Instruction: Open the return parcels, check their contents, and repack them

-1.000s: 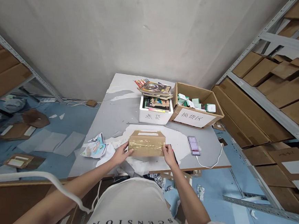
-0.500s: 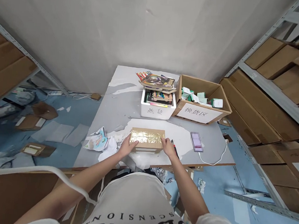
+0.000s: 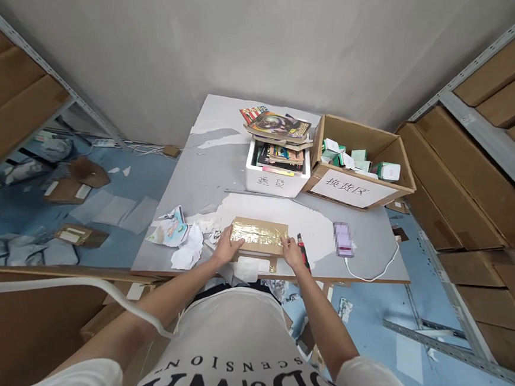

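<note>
Between my two hands is a small brown cardboard box point(image 3: 260, 232), with shiny packing tape along its top and a pale label on the side facing me. My left hand point(image 3: 227, 247) grips its left end, thumb on the top edge. At the right end, my right hand point(image 3: 292, 252) holds it the same way. A red and black utility knife point(image 3: 303, 250) lies on the table just right of my right hand. Crumpled white paper point(image 3: 189, 248) and a printed plastic bag point(image 3: 170, 228) lie to the left of the box.
At the back of the table point(image 3: 214, 172) stand a white foam box point(image 3: 276, 184) stacked with books and a cardboard carton point(image 3: 360, 192) holding small green-white boxes. A phone point(image 3: 343, 239) with a white cable lies right. Shelves of cartons point(image 3: 468, 174) flank the table.
The view has shifted slightly. The box is tipped a little, so more of its near side with the label shows; both hands keep hold of its ends.
</note>
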`<action>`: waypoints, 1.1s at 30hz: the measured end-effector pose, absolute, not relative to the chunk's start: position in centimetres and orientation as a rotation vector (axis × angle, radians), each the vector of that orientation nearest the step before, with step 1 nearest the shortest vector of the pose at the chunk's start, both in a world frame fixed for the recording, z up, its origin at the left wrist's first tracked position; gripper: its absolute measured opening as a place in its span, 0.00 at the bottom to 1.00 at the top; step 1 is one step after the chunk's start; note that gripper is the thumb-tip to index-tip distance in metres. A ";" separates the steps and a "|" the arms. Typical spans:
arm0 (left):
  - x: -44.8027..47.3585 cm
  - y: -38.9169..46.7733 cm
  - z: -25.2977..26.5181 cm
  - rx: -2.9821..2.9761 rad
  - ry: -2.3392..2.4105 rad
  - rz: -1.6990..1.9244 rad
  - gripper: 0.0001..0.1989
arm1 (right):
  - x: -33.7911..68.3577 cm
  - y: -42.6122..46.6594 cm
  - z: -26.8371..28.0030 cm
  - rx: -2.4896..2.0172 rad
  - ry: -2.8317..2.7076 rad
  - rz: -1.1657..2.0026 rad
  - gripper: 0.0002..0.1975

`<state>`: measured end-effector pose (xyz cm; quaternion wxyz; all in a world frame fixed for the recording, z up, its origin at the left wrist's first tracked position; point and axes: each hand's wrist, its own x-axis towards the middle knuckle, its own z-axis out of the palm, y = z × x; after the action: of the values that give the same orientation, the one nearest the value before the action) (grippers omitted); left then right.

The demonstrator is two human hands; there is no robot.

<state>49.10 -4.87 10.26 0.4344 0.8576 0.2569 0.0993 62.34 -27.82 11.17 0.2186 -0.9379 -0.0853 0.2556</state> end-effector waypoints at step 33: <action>46.8 -5.4 9.2 2.617 -0.246 0.050 0.25 | 65.0 -20.9 18.8 -2.357 -1.801 0.853 0.26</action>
<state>46.77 -5.37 9.25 0.2534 0.9629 -0.0907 0.0184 65.01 -20.87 18.78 0.0276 -0.7633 -0.5833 0.2764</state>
